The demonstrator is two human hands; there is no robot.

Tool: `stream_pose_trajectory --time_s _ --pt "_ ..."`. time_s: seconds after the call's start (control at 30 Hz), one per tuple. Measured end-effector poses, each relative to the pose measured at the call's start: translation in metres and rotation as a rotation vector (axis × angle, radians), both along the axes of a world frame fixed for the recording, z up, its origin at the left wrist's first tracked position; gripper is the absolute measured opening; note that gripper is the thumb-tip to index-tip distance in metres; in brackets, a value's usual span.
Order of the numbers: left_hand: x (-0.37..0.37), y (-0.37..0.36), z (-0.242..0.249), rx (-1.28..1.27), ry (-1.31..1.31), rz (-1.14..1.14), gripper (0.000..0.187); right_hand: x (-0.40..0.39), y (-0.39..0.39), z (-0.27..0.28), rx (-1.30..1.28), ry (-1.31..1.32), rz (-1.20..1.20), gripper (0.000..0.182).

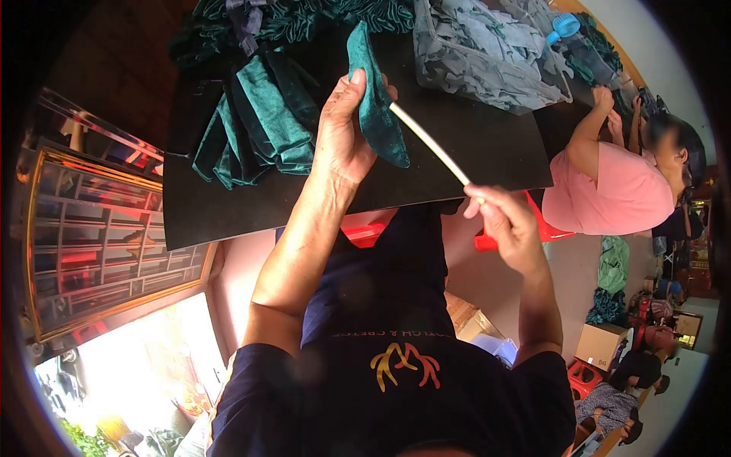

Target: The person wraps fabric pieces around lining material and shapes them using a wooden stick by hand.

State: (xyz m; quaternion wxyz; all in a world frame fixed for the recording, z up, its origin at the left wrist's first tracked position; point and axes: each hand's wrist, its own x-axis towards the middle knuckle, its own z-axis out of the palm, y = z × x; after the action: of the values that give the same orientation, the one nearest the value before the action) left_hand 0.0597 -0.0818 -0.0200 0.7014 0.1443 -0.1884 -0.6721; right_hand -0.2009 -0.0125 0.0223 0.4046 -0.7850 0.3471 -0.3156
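Observation:
A narrow green velvet piece point(370, 91), pointed at both ends, is pinched between the thumb and fingers of my left hand point(346, 126) above the black table. My right hand point(506, 221) grips the lower end of a thin whitish stick point(430, 143) near the table's front edge. The stick slants up to the left, and its far end meets the side of the velvet piece by my left fingertips. Left of that hand, several folded green velvet strips point(268, 114) lie side by side on the table.
Gathered green velvet point(304, 19) is heaped at the table's point(472, 152) far side. A clear bin point(487, 87) of grey fabric pieces stands at back right, with a blue round object point(563, 27) near it. To the right sits a person in pink point(617, 186); red stools point(487, 242) are below.

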Motion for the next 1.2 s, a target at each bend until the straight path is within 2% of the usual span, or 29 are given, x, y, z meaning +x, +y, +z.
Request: stream_pose_trajectory --time_s 0.27,0.4,0.5,0.63,0.73,0.83,0.97,1.1,1.2 --pt "-0.008 0.010 0.009 -0.071 -0.151 0.091 0.024 0.014 0.003 -0.018 0.006 -0.052 -0.018 0.028" --pt "-0.018 0.017 0.009 -0.098 -0.326 0.165 0.023 0.021 -0.002 -0.021 0.030 -0.094 -0.025 0.030" --pt "-0.032 0.022 0.010 -0.142 -0.316 0.149 0.018 0.032 -0.004 -0.020 0.073 -0.193 -0.107 0.028" --pt "-0.041 0.033 0.015 -0.139 -0.508 0.157 0.020 0.040 -0.011 -0.025 0.066 -0.285 -0.145 0.034" --pt "-0.035 0.032 0.021 -0.166 -0.436 0.230 0.019 0.035 -0.013 -0.029 0.061 -0.301 -0.114 0.036" --pt "-0.023 0.031 0.036 -0.166 -0.449 0.298 0.028 0.031 -0.013 -0.032 0.082 -0.311 -0.077 0.035" --pt "-0.017 0.031 0.036 -0.225 -0.560 0.425 0.017 0.027 -0.014 -0.036 0.062 -0.311 -0.065 0.032" --pt "-0.020 0.030 0.029 -0.230 -0.455 0.457 0.013 0.027 -0.015 -0.042 -0.017 -0.343 -0.100 0.028" --pt "-0.016 0.029 0.024 -0.178 -0.376 0.396 0.013 0.026 -0.015 -0.046 -0.035 -0.356 -0.120 0.027"
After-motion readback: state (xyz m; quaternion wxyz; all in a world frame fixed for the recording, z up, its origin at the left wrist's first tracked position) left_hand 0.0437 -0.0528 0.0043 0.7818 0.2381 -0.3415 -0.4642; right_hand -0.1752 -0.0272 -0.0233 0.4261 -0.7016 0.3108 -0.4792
